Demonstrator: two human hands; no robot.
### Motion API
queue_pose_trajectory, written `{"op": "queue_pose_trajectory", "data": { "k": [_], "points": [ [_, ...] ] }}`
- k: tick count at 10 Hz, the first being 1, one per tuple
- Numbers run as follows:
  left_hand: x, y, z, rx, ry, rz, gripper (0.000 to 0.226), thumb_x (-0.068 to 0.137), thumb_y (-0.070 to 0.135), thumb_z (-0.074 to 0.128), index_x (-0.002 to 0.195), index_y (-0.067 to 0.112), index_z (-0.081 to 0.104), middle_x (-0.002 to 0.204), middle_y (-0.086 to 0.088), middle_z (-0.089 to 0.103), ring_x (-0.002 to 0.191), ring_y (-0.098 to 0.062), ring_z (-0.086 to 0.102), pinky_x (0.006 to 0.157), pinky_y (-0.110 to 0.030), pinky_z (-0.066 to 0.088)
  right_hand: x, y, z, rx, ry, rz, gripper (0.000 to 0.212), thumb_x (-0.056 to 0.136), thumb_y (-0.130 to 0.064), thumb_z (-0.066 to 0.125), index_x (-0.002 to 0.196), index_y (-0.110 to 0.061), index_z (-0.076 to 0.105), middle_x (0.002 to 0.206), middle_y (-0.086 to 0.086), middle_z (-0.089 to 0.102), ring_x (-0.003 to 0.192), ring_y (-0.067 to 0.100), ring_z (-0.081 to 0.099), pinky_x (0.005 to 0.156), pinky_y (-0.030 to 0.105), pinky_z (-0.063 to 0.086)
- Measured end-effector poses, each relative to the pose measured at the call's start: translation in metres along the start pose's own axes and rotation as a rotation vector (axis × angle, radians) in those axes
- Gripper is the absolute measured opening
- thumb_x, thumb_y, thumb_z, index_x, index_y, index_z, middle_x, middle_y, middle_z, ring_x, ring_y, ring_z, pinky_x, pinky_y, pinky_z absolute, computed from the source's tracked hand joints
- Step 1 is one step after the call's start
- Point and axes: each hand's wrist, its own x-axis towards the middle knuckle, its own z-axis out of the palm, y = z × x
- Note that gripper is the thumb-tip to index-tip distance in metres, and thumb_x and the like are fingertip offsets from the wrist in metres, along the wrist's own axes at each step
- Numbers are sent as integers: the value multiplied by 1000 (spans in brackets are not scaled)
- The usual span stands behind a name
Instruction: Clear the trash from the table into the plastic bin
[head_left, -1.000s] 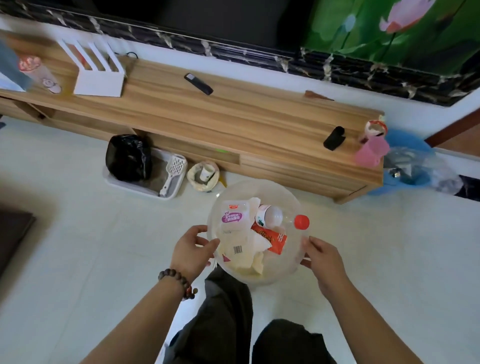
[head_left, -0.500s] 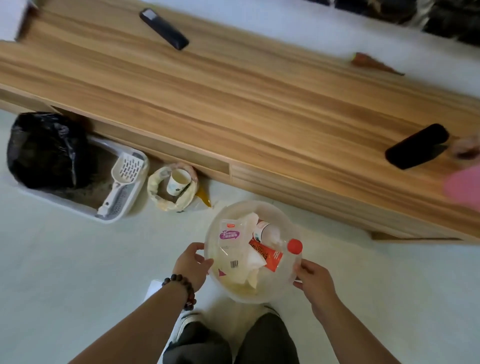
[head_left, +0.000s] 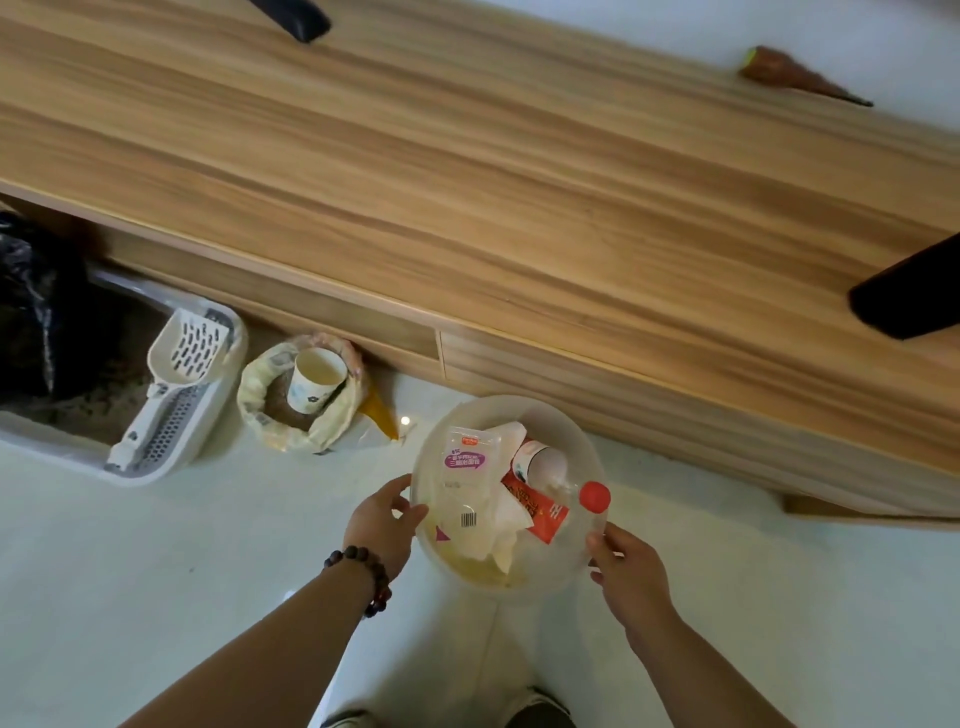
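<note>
I hold a clear round plastic bin (head_left: 571, 426) low over the floor, just in front of the long wooden table (head_left: 467, 182). My left hand (head_left: 382, 525) grips its left rim and my right hand (head_left: 626, 566) grips its right rim. Inside lie a clear food wrapper with a purple label (head_left: 467, 460), white tissue (head_left: 501, 525), an orange-red packet (head_left: 537, 512) and a bottle with a red cap (head_left: 595, 496). On the table's far right edge lies a brown cone-shaped wrapper (head_left: 795, 78).
A black remote (head_left: 298, 18) lies at the table's top edge and a black object (head_left: 909, 291) at its right. On the floor at left sit a litter tray with a scoop (head_left: 176, 374), a black bag (head_left: 36, 306) and a rolled-down bag holding a paper cup (head_left: 311, 382).
The view has closed in on the table and tilted down. The bin, held in both hands, has come lower and nearer the table's front.
</note>
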Motion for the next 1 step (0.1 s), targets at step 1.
{"op": "queue_pose_trajectory", "data": {
  "k": [1],
  "points": [
    [-10, 1, -2, 129, -20, 9, 55, 99, 35, 48, 150, 19, 36, 135, -6, 59, 116, -23, 57, 94, -33, 45, -6, -5, -1, -117, -8, 19, 42, 97, -35, 46, 136, -19, 49, 121, 2, 64, 113, 26, 57, 96, 39, 45]
  ]
}}
